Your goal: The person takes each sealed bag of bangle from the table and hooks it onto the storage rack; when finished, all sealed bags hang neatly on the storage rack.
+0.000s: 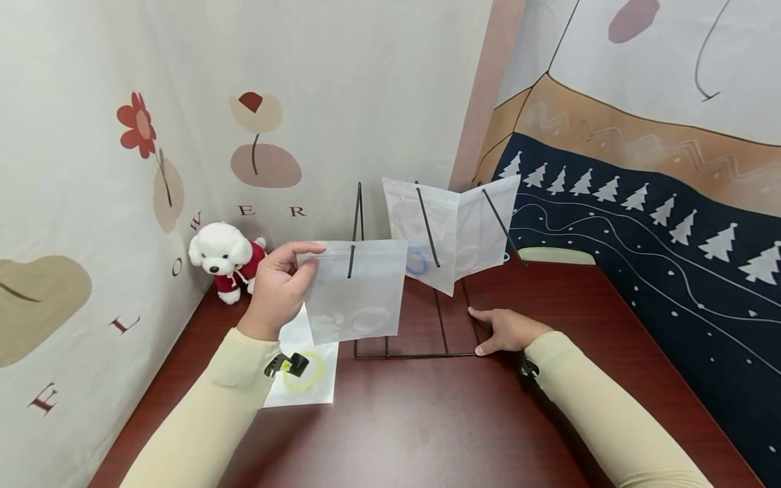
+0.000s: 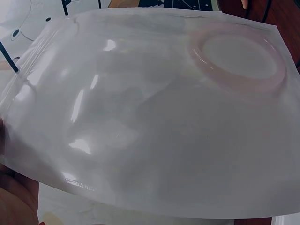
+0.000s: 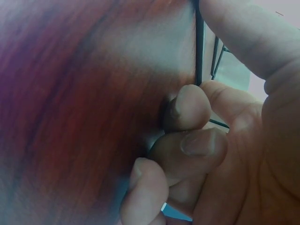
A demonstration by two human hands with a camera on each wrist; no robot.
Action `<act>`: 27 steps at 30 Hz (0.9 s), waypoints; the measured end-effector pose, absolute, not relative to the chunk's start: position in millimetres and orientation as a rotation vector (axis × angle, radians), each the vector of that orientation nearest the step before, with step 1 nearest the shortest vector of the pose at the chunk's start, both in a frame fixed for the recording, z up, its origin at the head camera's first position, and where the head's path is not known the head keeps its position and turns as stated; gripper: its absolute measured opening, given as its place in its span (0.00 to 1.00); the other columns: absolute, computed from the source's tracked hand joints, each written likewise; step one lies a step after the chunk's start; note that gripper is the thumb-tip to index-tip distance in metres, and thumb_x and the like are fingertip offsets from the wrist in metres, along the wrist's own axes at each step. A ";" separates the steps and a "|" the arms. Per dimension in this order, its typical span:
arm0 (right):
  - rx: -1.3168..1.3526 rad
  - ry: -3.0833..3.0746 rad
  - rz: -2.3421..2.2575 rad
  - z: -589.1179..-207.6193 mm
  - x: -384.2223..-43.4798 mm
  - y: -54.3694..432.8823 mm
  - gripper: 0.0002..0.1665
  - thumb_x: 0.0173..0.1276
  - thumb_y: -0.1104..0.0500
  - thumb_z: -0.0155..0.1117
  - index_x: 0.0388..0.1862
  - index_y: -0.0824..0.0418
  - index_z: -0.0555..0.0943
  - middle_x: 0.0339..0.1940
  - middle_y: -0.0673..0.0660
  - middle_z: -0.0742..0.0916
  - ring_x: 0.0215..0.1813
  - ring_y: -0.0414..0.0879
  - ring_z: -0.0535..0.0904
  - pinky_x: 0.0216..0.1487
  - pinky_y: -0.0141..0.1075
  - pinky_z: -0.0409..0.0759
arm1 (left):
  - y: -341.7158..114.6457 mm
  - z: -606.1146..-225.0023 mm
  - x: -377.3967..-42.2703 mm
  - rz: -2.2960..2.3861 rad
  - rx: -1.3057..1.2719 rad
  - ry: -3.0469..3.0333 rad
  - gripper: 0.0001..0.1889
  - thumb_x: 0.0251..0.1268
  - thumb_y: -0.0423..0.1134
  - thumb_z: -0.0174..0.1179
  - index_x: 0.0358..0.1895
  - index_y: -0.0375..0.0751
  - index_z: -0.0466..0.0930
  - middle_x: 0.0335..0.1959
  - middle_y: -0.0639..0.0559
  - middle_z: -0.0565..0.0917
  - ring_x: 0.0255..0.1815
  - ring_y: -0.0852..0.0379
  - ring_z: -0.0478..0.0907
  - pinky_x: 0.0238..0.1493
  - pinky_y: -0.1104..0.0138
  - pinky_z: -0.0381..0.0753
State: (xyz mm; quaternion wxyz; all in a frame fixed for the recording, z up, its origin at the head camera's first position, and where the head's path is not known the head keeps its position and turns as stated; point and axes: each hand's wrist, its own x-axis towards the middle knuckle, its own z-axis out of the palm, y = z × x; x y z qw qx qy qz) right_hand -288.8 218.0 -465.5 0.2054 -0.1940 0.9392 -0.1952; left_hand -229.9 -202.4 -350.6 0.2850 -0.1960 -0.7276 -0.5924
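Observation:
With thumb and forefinger, my left hand [image 1: 271, 295] pinches the upper left corner of a frosted zip bag [image 1: 356, 285]. A black hook prong pokes out in front of this bag near its top edge. In the left wrist view a pale pink ring [image 2: 277, 77] shows through the plastic. My right hand [image 1: 512, 330] holds the front right corner of the black wire rack [image 1: 415, 355], thumb and forefinger at the wire and the other fingers curled. Two more frosted bags [image 1: 436, 210] hang on the rack's other hooks, one with a blue ring [image 1: 417, 261] inside.
Another bag [image 1: 326, 390], holding a yellow ring, lies on the dark red table [image 1: 390, 434] under the left wrist. A white toy dog [image 1: 219, 247] in red sits at the back left. Printed cloths [image 1: 378, 102] enclose the back and sides.

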 end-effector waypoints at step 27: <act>-0.545 2.617 -0.575 -468.9 -291.1 219.9 0.57 0.60 0.51 0.84 0.84 0.59 0.65 0.79 0.66 0.74 0.79 0.64 0.69 0.76 0.57 0.72 | -202.6 -345.1 -263.3 -1.591 -0.466 -1.985 0.13 0.71 0.22 0.57 0.50 0.33 0.89 0.13 0.57 0.68 0.14 0.64 0.60 0.17 0.73 0.62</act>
